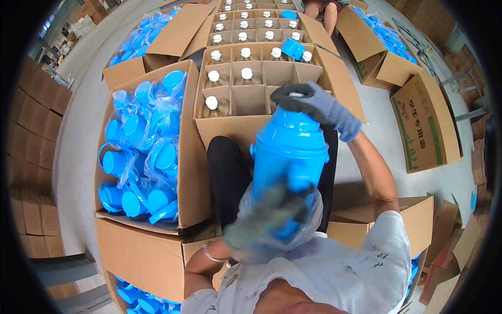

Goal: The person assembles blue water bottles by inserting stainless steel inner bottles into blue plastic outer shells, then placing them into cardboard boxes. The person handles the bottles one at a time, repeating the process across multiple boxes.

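A blue plastic thermos flask (289,149) stands tilted in front of my body, between my legs. My right hand (303,102), in a grey-blue glove with dark fingers, is closed over its neck, where a bit of white shows under the fingers. My left hand (269,212), also gloved, is smeared by motion across the lower part of the flask; its fingers cannot be made out. Clear plastic film (315,212) is bunched around the flask's lower end. Just beyond it sits a divided carton (230,125) with several white-capped bottles (211,103) in its compartments.
At my left, an open carton (194,157) holds several blue plastic cups (133,127) in clear bags. A blue cup (293,48) lies on the divided carton. More cartons stand behind and at the right, including a printed one (426,123). Another person's legs (330,18) show at the far end.
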Available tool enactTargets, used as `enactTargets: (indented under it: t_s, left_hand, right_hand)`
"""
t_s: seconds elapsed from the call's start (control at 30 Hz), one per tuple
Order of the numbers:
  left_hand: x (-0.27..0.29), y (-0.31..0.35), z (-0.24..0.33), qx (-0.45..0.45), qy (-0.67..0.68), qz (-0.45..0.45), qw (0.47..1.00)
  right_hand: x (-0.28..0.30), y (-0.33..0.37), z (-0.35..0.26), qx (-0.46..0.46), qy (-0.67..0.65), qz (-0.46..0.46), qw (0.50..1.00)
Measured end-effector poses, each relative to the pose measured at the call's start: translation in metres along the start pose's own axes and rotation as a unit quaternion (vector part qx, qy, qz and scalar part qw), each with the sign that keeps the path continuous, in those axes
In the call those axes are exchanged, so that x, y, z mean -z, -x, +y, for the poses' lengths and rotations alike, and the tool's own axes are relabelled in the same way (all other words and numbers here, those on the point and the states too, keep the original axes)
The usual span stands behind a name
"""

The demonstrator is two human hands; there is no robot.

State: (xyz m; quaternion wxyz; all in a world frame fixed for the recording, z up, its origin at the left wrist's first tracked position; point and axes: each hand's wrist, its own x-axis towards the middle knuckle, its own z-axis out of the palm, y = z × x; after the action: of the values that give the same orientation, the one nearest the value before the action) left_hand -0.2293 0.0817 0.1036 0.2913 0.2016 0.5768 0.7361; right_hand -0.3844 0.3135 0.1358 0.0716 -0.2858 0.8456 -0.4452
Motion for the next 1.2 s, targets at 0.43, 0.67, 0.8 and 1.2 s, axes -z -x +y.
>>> enactTargets:
  t_s: [0.43,0.67,0.8,1.2]
  left_hand:
    - [-0.034,-0.005,-0.027,-0.212,-0.295,0.036,0.931]
    - [0.023,0.000,-0.001,0.078,0.175,0.082,0.978]
    - [-0.043,-0.010,-0.018,-0.246,-0.352,0.065,0.901]
    - [-0.065,-0.017,-0.037,-0.335,-0.401,0.082,0.849]
  right_hand:
    - [0.004,0.004,-0.014,-0.053,0.216,-0.054,0.974]
    - [0.024,0.012,-0.036,-0.029,0.119,-0.082,0.989]
    - [0.012,0.000,-0.002,-0.002,0.272,-0.120,0.955]
    - [0.017,0.015,0.010,0.208,0.418,-0.081,0.881]
